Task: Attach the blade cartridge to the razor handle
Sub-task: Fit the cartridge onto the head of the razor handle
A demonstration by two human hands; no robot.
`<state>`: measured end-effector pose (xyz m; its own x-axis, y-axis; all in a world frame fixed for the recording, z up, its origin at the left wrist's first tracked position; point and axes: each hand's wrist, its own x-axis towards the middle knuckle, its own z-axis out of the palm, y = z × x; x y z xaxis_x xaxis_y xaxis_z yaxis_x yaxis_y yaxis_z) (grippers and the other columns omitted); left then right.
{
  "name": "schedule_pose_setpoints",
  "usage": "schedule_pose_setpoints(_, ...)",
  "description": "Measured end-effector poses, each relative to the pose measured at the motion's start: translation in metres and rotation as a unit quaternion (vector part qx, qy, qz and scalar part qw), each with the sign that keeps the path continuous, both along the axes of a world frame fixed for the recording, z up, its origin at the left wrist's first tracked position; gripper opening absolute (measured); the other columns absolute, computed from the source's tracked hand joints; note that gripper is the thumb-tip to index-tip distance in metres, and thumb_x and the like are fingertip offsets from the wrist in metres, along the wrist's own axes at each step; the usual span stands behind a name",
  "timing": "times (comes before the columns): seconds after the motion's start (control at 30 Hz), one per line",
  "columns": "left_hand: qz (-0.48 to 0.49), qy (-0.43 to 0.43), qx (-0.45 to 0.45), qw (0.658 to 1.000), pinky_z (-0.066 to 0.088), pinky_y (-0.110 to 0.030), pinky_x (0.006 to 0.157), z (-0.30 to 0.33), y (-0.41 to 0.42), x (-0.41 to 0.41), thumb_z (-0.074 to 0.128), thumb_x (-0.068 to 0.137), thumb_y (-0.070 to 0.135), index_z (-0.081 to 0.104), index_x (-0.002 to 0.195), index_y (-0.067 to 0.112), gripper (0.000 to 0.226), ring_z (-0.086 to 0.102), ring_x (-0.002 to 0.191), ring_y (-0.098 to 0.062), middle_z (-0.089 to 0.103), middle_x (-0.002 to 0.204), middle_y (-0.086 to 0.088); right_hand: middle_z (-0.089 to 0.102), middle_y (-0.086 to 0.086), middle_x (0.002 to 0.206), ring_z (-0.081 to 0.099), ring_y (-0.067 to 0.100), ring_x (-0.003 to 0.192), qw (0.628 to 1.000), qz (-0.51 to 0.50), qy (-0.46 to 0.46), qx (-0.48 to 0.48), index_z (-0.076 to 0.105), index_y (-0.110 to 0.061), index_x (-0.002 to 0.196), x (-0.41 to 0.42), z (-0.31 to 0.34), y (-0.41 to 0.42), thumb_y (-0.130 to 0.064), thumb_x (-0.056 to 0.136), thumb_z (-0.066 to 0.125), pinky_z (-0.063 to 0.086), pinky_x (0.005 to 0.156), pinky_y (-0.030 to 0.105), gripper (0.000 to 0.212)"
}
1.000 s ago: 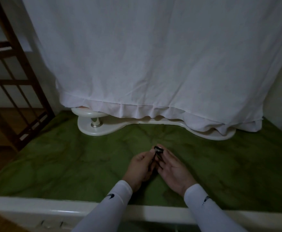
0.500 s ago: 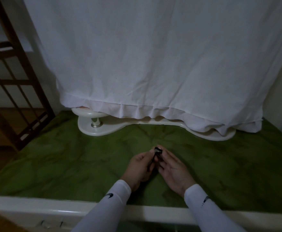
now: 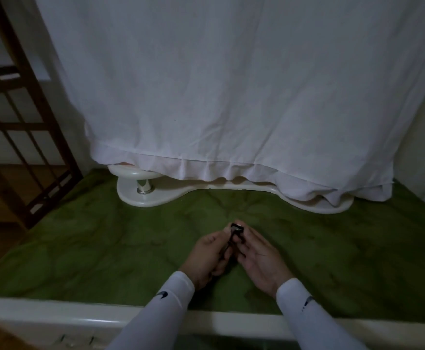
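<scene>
The left hand is curled around the dark razor handle, its fingers closed on the shaft so that only a thin black length shows between the two hands, rising away from the person. The right hand lies just beside it, palm turned partly up, with its fingertips pinching the blade cartridge at the handle's far end. The cartridge is a small black block with a pale, slightly shiny face on top; in the dim light it cannot be told whether it is fully seated on the handle or only pressed against it. Both pieces sit between the hands, held above the green marbled countertop. Both forearms wear white sleeves: the left sleeve carries a dark swoosh logo near the cuff, and the right sleeve shows a similar dark mark seen edge-on, with no readable lettering. A white rail edges the counter nearest the person. Farther back a cream stand base rests on the counter, mostly draped by a white cloth. A brown wooden lattice frame stands at the left.
</scene>
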<state>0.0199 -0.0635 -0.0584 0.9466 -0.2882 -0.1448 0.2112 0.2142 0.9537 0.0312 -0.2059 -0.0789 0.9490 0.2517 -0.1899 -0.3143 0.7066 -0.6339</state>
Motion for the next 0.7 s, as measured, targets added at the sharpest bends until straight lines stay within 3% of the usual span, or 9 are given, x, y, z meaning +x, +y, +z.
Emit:
schedule_pose_setpoints(0.17,-0.006,-0.001,-0.014,1.000,0.019,-0.014,0.033,-0.0029,0.0005,0.0007,0.048,0.095,0.041,0.051,0.062,0.014,0.042,0.024,0.033,-0.010,0.040,0.050,-0.003,0.070,0.013,0.119,0.066,0.020,0.108,1.000,0.006,-0.005,-0.010,0.068,-0.010,0.115,-0.0004,0.0016,0.0003,-0.017,0.085,0.061,0.057,0.077,0.031,0.031)
schedule_pose_setpoints(0.47,-0.005,-0.018,-0.018,1.000,0.021,-0.015,0.032,-0.0053,-0.0008,-0.0007,0.047,0.096,0.039,0.051,0.063,0.012,0.043,0.025,0.032,-0.010,0.039,0.045,-0.001,0.067,0.014,0.123,0.061,0.023,0.116,0.999,0.018,-0.012,-0.028,0.061,-0.010,0.123,-0.0020,0.0064,0.0009,-0.019,0.087,0.056,0.051,0.090,0.035,0.037)
schedule_pose_setpoints(0.7,-0.017,-0.005,-0.029,0.999,0.021,-0.015,0.030,-0.0029,0.0003,-0.0014,0.044,0.097,0.034,0.052,0.068,0.009,0.039,0.029,0.031,-0.010,0.045,0.046,-0.001,0.068,0.015,0.121,0.063,0.024,0.113,1.000,0.015,-0.011,-0.022,0.061,-0.009,0.123,-0.0011,0.0039,0.0004,-0.019,0.086,0.057,0.053,0.086,0.035,0.038)
